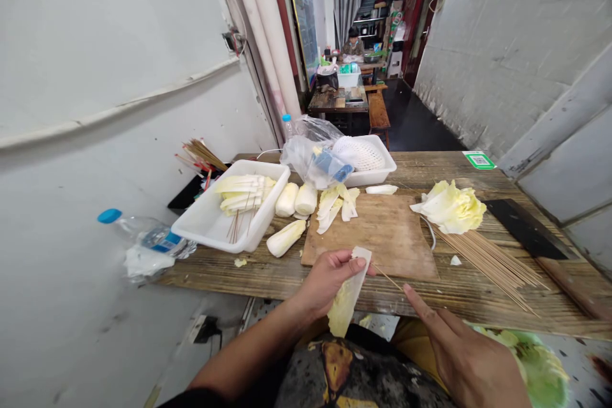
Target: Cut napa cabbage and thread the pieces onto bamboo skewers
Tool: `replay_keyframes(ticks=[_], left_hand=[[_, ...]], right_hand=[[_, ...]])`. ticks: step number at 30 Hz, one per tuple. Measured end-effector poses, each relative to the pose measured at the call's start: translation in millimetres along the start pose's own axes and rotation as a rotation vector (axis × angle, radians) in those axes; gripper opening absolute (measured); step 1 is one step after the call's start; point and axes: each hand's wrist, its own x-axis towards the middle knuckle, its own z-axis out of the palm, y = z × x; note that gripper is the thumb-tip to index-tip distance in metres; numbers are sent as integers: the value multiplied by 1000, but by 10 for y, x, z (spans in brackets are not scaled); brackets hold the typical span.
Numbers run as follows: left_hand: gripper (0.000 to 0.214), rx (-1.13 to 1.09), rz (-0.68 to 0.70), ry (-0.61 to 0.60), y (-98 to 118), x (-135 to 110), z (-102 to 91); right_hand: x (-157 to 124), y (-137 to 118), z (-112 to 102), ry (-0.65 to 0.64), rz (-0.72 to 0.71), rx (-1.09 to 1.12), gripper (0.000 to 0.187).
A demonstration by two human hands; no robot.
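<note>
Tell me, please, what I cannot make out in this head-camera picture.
In the head view:
Far end of the skewer: hidden by the cabbage leaf and left hand.
Green basin: partly covered by the right hand, cut off by the bottom edge.
Lettering on the green-and-white card: too small.

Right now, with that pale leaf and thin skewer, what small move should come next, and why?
Probably the right hand should gently push the skewer toward the leaf: the left hand pinches the leaf's pale end, and the skewer bridges the two hands.
</note>
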Motion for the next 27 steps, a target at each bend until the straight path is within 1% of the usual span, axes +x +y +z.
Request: replay_keyframes(ticks=[8,12,16,22,25,27], left_hand=[[34,14,15,-19,-21,-10,-17],[34,48,39,-31,-44,-14,-31],[36,72,34,-41,-15,-35,-25],[36,91,-5,-76,17,-52,-45],[32,134,26,-117,16,-64,-78],[30,202,58,-158,31,-106,-90]], right_hand=[[-6,-38,-40,17,22,8,52],[-9,-38,-48,10,-1,6,51],[-42,-39,-57,23,19,11,49],[-88,-10,-50,3,0,108,56],[-87,3,-66,-5,1,174,56],[-104,4,-97,-14,-31,228,56]])
